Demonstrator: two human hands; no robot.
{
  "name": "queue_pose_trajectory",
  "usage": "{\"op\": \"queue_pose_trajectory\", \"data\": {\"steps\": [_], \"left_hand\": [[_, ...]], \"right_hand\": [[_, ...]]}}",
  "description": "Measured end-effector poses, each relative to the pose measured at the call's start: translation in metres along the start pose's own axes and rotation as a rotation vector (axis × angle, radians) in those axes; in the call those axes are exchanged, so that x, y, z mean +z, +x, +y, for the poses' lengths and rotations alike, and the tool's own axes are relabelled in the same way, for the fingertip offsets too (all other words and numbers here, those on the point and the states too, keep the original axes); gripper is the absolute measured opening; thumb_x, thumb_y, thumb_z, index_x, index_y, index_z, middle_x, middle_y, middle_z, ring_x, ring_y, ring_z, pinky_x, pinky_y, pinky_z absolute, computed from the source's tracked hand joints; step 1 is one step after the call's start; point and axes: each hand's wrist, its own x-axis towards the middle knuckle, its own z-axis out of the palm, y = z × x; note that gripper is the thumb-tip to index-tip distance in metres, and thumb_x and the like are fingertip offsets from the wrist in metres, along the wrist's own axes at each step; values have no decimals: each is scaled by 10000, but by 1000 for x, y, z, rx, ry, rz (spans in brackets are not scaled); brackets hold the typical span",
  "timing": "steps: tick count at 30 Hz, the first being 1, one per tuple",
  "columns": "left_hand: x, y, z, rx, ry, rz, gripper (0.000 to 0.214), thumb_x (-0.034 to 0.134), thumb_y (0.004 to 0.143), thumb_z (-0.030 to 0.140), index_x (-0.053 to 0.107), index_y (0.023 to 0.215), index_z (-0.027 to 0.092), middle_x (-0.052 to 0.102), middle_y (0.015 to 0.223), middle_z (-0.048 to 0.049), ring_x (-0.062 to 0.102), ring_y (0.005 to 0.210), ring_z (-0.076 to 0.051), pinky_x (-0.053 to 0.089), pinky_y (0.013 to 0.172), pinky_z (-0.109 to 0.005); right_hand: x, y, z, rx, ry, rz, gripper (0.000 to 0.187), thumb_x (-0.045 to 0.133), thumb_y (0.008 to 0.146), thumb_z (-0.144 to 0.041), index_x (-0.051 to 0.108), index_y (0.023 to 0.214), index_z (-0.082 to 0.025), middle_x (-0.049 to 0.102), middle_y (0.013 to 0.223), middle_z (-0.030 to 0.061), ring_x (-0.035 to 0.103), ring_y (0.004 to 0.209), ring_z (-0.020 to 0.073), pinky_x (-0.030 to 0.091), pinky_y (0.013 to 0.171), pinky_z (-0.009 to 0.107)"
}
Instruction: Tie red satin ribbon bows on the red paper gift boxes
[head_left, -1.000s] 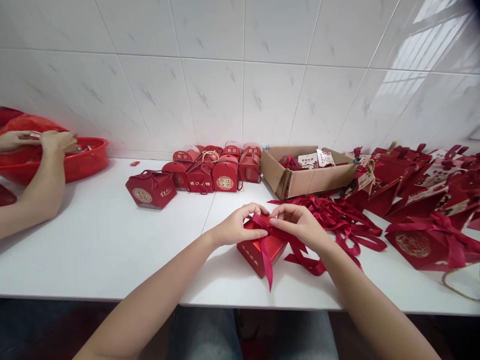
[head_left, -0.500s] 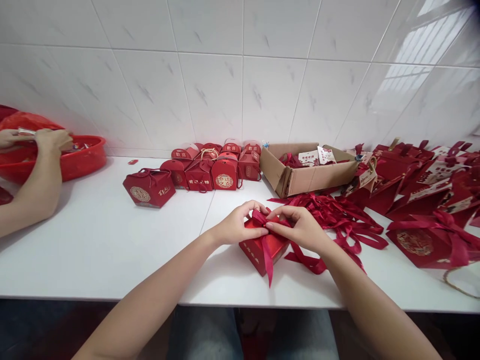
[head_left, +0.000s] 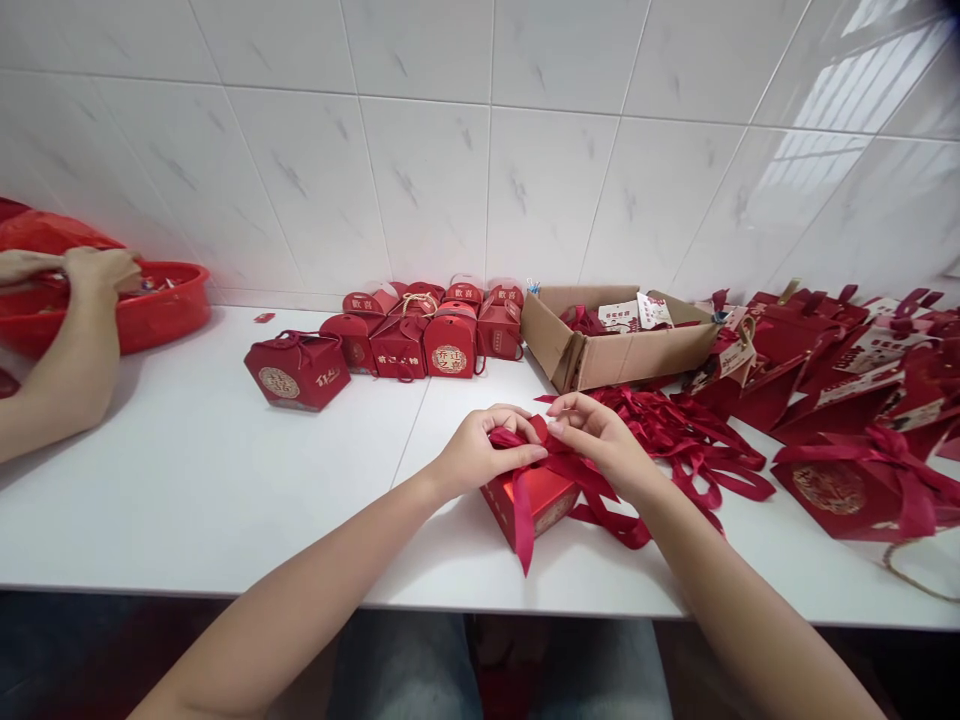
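Note:
A small red gift box (head_left: 551,497) with gold print sits on the white table in front of me. A dark red ribbon (head_left: 523,520) runs over its top, one tail hanging down the front and another lying to the right. My left hand (head_left: 491,452) is closed on the ribbon at the top of the box, thumb pointing right. Close beside it, my right hand (head_left: 592,440) pinches at the top of the ribbon, its thumb and forefinger near the left fingertips. The part between the fingers is mostly hidden.
Loose ribbons (head_left: 675,440) lie right of the box. Behind stands a cardboard box (head_left: 637,358) with cards, beside a cluster of red boxes (head_left: 454,345). Tied gift boxes (head_left: 832,490) crowd the right. At left, another person's hands (head_left: 101,270) are over a red basin (head_left: 176,310).
My right hand has shifted slightly right and up from the ribbon's middle. My left thumb has moved right, and the front ribbon tail has swung a little left.

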Motion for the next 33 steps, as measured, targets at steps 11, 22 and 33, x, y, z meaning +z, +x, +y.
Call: {"op": "queue_pose_trajectory", "data": {"steps": [11,22,33], "left_hand": [[-2,5,-7,77,42,-6,426,705,695,274,327,512,200,611,597,-25,573,1084,-244,434,876,-362],[-2,2,-7,110,12,-60,452,685,719,246,285,514,206,628,582,-27,569,1107,-249,427,894,-377],[-13,4,-3,4,-283,-147,285,632,791,301,471,615,144,642,822,-56,588,973,-206,429,872,-357]], "right_hand": [[-4,16,10,132,245,205,327,709,668,-378,461,605,-175,438,515,-68,282,405,40,178,402,212],[-5,18,12,96,189,278,382,685,677,-418,374,615,-206,472,443,-53,312,363,62,147,370,218],[3,6,12,-42,-39,53,277,683,723,-421,572,703,-168,549,615,-24,472,538,83,363,512,211]]}}
